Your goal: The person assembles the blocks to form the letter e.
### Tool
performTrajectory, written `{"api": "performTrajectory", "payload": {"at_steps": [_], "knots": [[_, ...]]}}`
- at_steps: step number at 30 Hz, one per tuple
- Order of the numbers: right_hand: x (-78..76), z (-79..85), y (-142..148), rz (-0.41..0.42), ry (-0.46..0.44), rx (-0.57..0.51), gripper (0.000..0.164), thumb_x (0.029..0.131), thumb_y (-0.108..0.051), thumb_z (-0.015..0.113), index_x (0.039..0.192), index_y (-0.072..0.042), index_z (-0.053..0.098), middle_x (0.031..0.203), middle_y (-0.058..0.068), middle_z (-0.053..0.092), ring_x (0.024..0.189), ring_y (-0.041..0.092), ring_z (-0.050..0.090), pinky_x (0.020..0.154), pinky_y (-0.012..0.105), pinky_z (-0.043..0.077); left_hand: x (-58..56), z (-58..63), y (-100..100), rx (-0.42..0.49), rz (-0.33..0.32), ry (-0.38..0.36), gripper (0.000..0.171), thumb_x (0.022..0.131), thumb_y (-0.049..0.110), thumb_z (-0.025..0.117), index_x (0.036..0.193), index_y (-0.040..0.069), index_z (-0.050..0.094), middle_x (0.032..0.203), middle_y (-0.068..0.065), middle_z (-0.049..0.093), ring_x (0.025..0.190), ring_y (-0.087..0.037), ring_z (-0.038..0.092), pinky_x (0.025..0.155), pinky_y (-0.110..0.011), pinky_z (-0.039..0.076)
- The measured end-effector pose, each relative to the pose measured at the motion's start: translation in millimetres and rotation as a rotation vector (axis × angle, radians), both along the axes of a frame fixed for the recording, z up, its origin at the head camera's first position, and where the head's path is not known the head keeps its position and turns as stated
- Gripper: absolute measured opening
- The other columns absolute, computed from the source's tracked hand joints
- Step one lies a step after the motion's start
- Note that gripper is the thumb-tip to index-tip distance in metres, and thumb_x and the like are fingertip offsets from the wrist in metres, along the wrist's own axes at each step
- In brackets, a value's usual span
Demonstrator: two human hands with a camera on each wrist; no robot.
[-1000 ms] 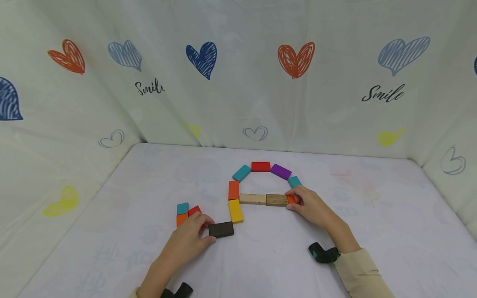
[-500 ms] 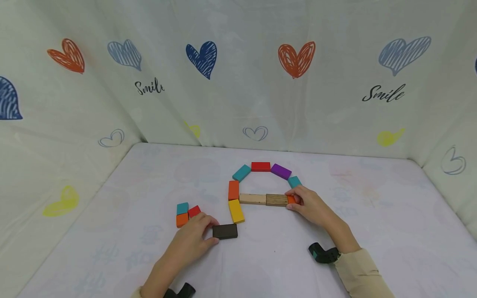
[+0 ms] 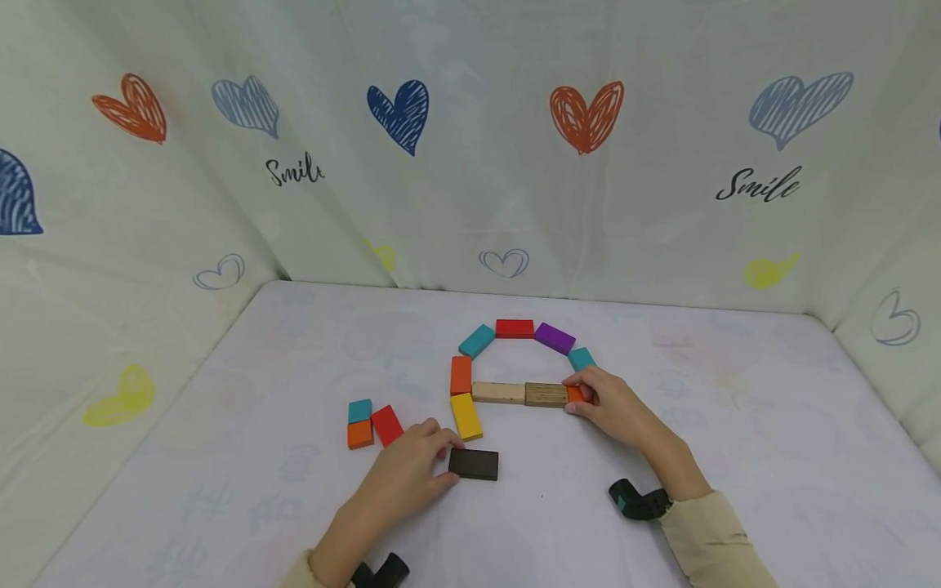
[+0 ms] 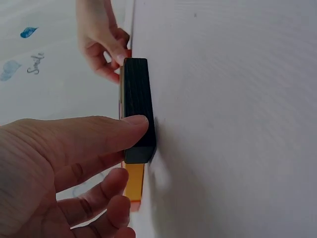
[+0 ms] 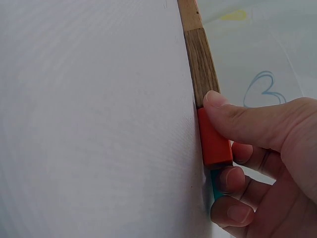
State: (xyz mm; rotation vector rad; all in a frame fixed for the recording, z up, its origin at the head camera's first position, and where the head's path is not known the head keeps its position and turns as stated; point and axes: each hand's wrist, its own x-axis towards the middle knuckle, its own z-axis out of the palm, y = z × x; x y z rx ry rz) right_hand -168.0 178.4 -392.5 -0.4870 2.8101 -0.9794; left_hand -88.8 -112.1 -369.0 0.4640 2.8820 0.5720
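My left hand [image 3: 410, 474] pinches a black wooden block [image 3: 474, 464] by its left end, just below the yellow block [image 3: 466, 416]. Seen from the left wrist, the thumb lies across the near side of the black block and the other fingers curl behind it. At the right end of a row, my right hand [image 3: 613, 404] holds an orange-red block [image 5: 214, 136] between thumb and fingers. That block butts against a dark-grained wood block [image 3: 546, 395], which adjoins a pale wood block [image 3: 498, 393]. Fingers hide part of the orange-red block in the head view.
An arch of blocks rises behind the row: orange [image 3: 461, 375], teal [image 3: 477, 340], red [image 3: 515, 329], purple [image 3: 555, 338] and another teal block [image 3: 581, 358]. Left of it lie loose teal [image 3: 360, 411], orange [image 3: 360, 434] and red [image 3: 386, 425] blocks on the white tabletop [image 3: 698, 392].
My left hand has carried the black block to the right, from left of the yellow block's lower end to below it. The yellow block's lower end shifted slightly right. My right hand stays put.
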Motion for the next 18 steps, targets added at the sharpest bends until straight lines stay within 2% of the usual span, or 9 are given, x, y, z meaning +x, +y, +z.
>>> {"api": "performTrajectory", "payload": {"at_steps": [5, 12, 18], "knots": [[0.2, -0.5, 0.3, 0.001, 0.005, 0.002, 0.034, 0.083, -0.013, 0.069, 0.114, -0.004, 0.059, 0.079, 0.002, 0.043, 0.076, 0.015, 0.043, 0.060, 0.020, 0.035, -4.0, -1.6, 8.4, 0.002, -0.036, -0.014, 0.036, 0.075, 0.027, 0.076, 0.108, 0.020, 0.064, 0.075, 0.007, 0.045, 0.069, -0.006, 0.042, 0.056, -0.017, 0.038], [0.6, -0.8, 0.1, 0.010, 0.021, -0.001, 0.034, 0.083, -0.014, 0.069, 0.114, -0.003, 0.059, 0.078, 0.002, 0.043, 0.075, 0.015, 0.042, 0.060, 0.019, 0.035, -9.4, -2.2, 17.3, -0.005, -0.040, -0.048, 0.038, 0.077, 0.031, 0.075, 0.111, 0.022, 0.062, 0.084, 0.008, 0.052, 0.078, -0.008, 0.047, 0.063, -0.022, 0.043], [1.2, -0.2, 0.0, 0.012, 0.025, 0.001, 0.034, 0.083, -0.014, 0.069, 0.113, -0.003, 0.060, 0.078, 0.001, 0.043, 0.074, 0.014, 0.042, 0.060, 0.019, 0.035, -13.7, -2.7, 22.7, 0.013, -0.031, -0.088, 0.038, 0.077, 0.030, 0.075, 0.111, 0.023, 0.062, 0.081, 0.007, 0.051, 0.077, -0.008, 0.047, 0.063, -0.022, 0.042]]}}
